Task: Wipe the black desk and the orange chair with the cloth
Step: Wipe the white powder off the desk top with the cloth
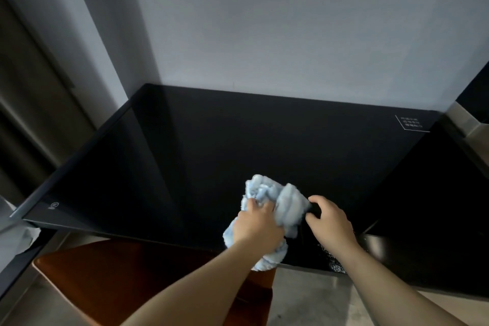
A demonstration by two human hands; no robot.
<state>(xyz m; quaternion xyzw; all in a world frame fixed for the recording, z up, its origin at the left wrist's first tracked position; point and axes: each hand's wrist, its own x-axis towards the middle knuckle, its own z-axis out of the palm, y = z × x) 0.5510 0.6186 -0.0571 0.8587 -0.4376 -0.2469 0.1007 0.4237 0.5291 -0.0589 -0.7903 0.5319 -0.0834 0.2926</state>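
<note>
Left hand (258,225) grip clamped on cloth (275,204) | right hand (329,222) grip apart, touching cloth

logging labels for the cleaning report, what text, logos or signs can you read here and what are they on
Nothing reads clearly.
White boxed text, far right corner of the black desk: too blurred.
Round logo, near left corner: illegible.
White print near the front edge by the right hand: too blurred.

Premises appear to be a room in a home or small office: a glossy black counter (211,145) set against a plain grey wall (277,21), an orange chair (127,278) tucked beneath it, and a bare grey floor (312,299).
</note>
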